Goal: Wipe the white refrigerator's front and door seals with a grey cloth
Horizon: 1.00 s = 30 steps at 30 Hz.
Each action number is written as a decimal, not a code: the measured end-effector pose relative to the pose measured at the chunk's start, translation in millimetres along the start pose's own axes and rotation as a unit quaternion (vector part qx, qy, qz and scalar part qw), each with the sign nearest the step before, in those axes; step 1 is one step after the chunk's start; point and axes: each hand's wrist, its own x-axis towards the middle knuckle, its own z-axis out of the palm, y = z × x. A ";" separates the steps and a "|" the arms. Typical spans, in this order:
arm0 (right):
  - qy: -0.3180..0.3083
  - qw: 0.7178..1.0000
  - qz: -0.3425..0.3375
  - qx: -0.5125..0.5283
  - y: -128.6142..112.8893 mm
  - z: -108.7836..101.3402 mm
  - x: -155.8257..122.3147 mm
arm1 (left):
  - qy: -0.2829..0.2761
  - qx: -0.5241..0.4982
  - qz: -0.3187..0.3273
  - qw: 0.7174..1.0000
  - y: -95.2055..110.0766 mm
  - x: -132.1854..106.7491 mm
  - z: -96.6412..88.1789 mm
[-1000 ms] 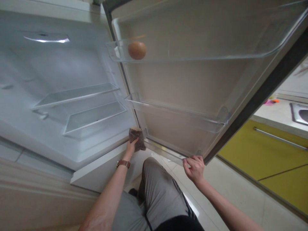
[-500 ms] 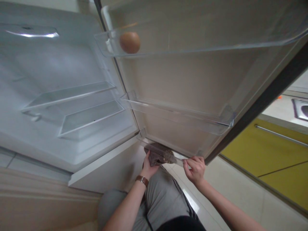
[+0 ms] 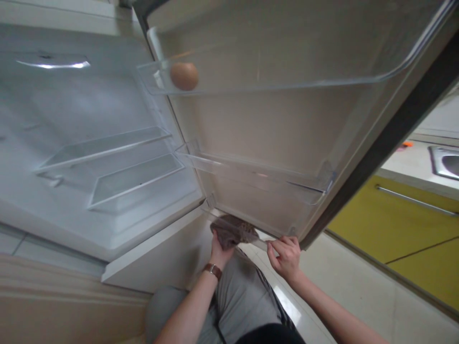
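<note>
A dark brown cloth [image 3: 226, 232] is bunched in my left hand [image 3: 220, 252], whose fingers are partly covered by it. It lies against the lowest clear door shelf [image 3: 258, 242] of the open fridge door. My right hand [image 3: 286, 255] pinches the right end of that same shelf, close to the door's bottom corner. Higher up, a brown egg [image 3: 184, 76] rests at the left end of the top door shelf [image 3: 272, 89]. The middle door shelf [image 3: 244, 173] holds nothing that I can see.
On the left is the lit fridge interior [image 3: 96, 100] with two glass shelves [image 3: 138, 177]. The wide-open door's dark edge [image 3: 380, 157] slants across the right. Beyond it are a yellow cabinet [image 3: 362, 220], a counter and a sink [image 3: 446, 162]. My knees are below my hands.
The view has shifted slightly, with the fridge door swung a little in the picture. My left hand and the cloth have moved slightly along the lowest shelf; my right hand keeps its hold.
</note>
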 end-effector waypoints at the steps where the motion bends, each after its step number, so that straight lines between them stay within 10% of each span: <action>1: 0.003 1.000 -0.001 0.002 -1.2 0.4 -1.0 | 0.010 0.002 0.019 1.000 21.2 5.9 -4.1; 7: 0.018 1.000 -0.010 0.014 -6.8 -0.1 -2.1 | 0.066 0.028 0.237 0.969 136.0 12.5 -12.3; 11: 0.023 0.999 -0.013 0.019 -7.3 -0.5 -2.1 | 0.059 0.170 0.363 0.914 163.8 -2.1 3.3; 18: 0.018 1.000 -0.013 0.009 -7.3 -1.0 -2.3 | -0.117 0.486 0.408 0.764 125.9 -25.7 43.3; 26: 0.019 1.000 -0.017 -0.002 -4.7 -0.3 -2.8 | -0.161 0.545 0.321 0.758 90.9 -49.0 81.4; 30: 0.020 1.000 -0.019 -0.002 -4.7 -0.2 -2.8 | -0.174 0.632 0.319 0.684 66.7 -56.4 92.2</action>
